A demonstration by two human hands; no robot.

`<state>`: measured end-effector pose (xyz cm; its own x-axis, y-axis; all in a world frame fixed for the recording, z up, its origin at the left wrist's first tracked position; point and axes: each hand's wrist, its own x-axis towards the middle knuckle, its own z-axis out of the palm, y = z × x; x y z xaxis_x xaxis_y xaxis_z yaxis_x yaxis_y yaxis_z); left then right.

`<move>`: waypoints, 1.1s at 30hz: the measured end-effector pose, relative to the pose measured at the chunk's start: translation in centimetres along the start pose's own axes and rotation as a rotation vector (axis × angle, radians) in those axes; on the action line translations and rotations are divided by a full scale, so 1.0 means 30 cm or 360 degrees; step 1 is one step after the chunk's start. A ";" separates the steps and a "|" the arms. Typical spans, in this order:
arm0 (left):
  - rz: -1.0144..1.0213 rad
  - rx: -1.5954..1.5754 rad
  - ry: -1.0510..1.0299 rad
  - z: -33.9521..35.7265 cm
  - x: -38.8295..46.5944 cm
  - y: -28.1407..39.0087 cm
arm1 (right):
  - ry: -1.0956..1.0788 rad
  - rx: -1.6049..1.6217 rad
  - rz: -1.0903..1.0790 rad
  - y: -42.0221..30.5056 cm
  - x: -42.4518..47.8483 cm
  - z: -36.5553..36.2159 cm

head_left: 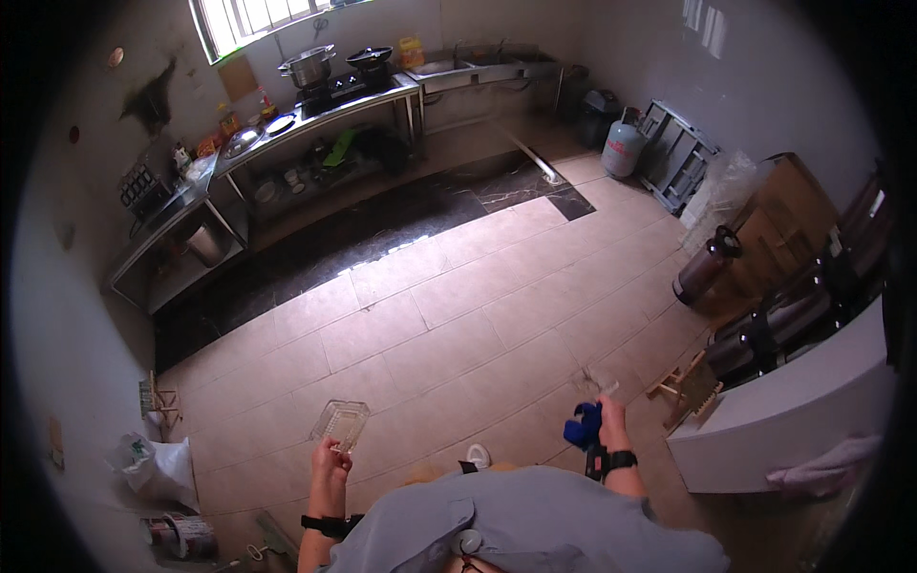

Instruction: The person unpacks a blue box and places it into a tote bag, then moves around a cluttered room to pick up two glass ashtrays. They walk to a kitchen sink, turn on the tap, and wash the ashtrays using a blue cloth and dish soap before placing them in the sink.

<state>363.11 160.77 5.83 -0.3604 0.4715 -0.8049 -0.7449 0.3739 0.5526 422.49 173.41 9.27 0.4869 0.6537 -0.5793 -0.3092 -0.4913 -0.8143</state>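
Observation:
My left hand point(329, 464) grips one end of a clear rectangular tray point(345, 422), glass or plastic, held out over the floor in front of me. Its inside looks bare. To the other side, my right hand point(612, 424) is closed around a bunched dark-blue item point(583, 428), probably a cloth. Just beyond those fingers shows a small pale, see-through thing point(607, 385), too blurred to name; I cannot tell whether the hand holds it. Both wrists wear black straps.
Tiled floor point(458, 315) stretches ahead to a steel counter point(286, 136) with a gas stove point(351, 89) and sinks point(444, 66). At right stand a gas cylinder point(622, 149), cardboard point(781, 222) and a wooden stool point(688, 390) beside a white cabinet point(781, 422). Sacks point(168, 465) lean at left.

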 end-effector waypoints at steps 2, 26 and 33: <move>0.0053 -0.0054 0.0062 0.106 0.026 0.090 | -0.0070 -0.0004 0.0022 -0.149 0.130 0.199; 0.0206 0.0618 -0.0396 2.475 1.299 1.282 | 0.0680 0.0428 0.0313 -0.863 1.311 1.229; 0.0009 0.0564 -0.0224 3.021 1.569 1.320 | 0.0470 0.0401 0.0256 -1.256 2.013 1.494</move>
<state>367.52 270.15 9.44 -0.2652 0.5703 -0.7775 -0.4940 0.6121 0.6175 426.93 257.19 3.31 0.6179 0.3691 -0.6943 -0.5726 -0.3939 -0.7190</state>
